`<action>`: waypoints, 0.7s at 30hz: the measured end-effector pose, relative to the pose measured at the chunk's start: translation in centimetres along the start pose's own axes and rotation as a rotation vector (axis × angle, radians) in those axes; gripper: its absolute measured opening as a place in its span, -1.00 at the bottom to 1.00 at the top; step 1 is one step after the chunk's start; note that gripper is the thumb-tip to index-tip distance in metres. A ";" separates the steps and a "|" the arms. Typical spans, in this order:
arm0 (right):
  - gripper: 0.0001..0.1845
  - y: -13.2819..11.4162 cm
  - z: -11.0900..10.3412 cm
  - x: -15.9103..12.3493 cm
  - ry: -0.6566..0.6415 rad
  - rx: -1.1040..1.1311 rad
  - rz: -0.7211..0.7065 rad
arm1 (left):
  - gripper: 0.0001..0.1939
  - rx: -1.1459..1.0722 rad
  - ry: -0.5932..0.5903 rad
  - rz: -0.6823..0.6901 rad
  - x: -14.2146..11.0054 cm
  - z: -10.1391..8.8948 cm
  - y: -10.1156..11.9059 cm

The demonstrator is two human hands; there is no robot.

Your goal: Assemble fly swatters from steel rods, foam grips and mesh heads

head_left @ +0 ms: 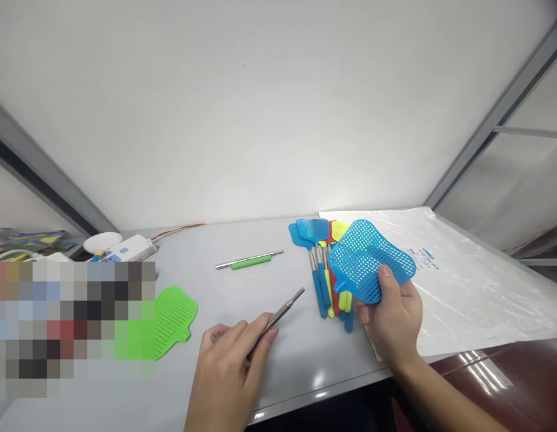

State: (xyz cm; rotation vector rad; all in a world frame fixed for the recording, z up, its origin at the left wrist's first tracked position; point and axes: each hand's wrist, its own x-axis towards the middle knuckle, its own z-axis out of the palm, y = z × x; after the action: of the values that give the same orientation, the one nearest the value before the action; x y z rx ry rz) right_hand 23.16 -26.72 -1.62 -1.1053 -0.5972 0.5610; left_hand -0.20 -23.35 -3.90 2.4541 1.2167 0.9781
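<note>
My left hand (233, 366) is closed around a metal telescopic rod (285, 306), whose bare end points up and to the right. In my right hand (395, 318) is a blue perforated fly swatter head (357, 258), gripped at its right edge with the thumb on top. Its small socket faces left, apart from the rod's tip. Behind it lies a bunch of fly swatters (321, 270) with blue, yellow and red parts, partly hidden by the blue head. A green fly swatter head (174, 315) rests left of my left hand.
A metal rod (224, 264) lies against a green handle (251, 262) at the table's middle. White plastic sheeting (476, 288) covers the right side. A power strip (132, 247) and a white round object (102, 242) stand at back left, near a pixelated area.
</note>
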 end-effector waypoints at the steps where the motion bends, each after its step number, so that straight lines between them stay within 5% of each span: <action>1: -0.68 0.0 0.0 -0.3 0.000 -0.030 -0.018 | -0.75 0.044 -0.012 0.018 0.0 0.1 -0.2; 7: -0.60 0.0 0.7 -2.1 0.032 -0.186 -0.195 | -0.70 0.098 -0.077 0.096 0.2 0.5 -0.1; 21: -0.70 1.1 0.4 -1.9 0.015 -0.101 -0.239 | -0.68 -0.008 -0.159 0.091 -0.1 0.5 0.1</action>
State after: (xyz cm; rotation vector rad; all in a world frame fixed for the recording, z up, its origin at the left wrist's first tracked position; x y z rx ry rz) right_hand 21.43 -27.38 -2.79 -1.1137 -0.7389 0.3185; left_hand 0.13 -23.47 -4.29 2.5453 1.0561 0.7908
